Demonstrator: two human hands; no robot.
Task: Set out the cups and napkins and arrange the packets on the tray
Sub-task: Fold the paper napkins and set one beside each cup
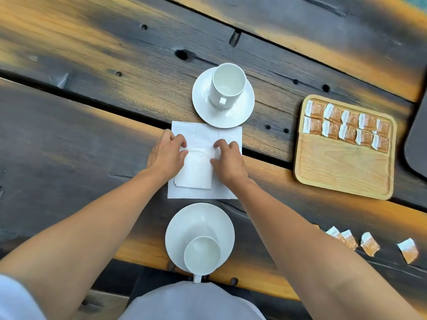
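Observation:
A folded white napkin (197, 169) lies on top of an unfolded white napkin (203, 135) in the middle of the table. My left hand (166, 155) pinches the folded napkin's left top edge and my right hand (227, 160) pinches its right side. Beyond them a white cup (227, 85) stands on a saucer (242, 112). Nearer to me a second white cup (202, 255) sits on its saucer (196, 225). At the right a wooden tray (342, 167) holds two rows of orange-and-white packets (346, 124) along its far side.
Several loose packets (369, 244) lie on the table at the near right, one partly hidden behind my right forearm. A dark flat object (418, 135) lies at the right edge beside the tray. The wooden table (92, 112) has gaps between planks.

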